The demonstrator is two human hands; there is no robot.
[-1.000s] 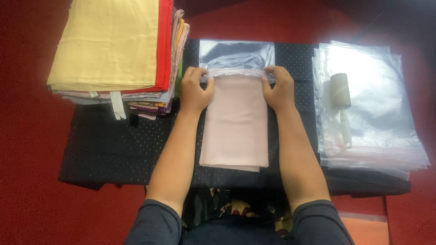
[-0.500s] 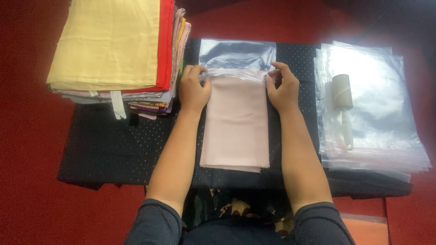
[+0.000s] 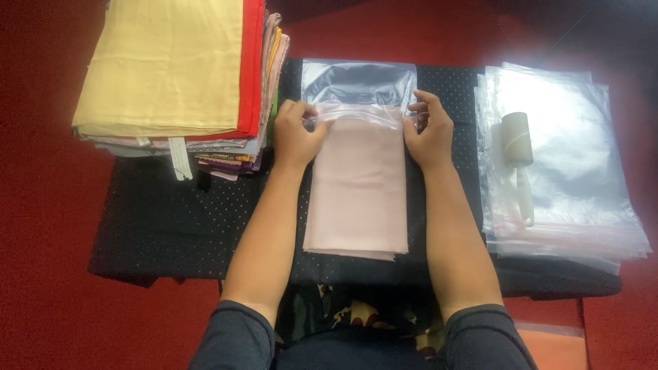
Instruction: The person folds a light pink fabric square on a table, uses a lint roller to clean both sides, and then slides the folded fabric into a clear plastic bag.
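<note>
Table (image 3: 171, 219) under a dark dotted cloth sits on a red floor (image 3: 41, 274). At far left I see a fabric stack (image 3: 171, 68), yellow on top; at right, a bag pile (image 3: 569, 171) with a lint roller (image 3: 517, 151) on it. My left hand (image 3: 296, 133) and right hand (image 3: 428, 130) each pinch a side of the clear bag (image 3: 360, 85) mouth, over the pink cloth (image 3: 356, 192) lying mid-table, forearms stretched forward.

A folded pale pink cloth (image 3: 356, 188) lies flat at the table's centre, long axis running 12 to 6 o'clock. Its 12 o'clock end sits inside the mouth of a clear plastic bag (image 3: 358, 85), which extends flat toward 12 o'clock.
</note>
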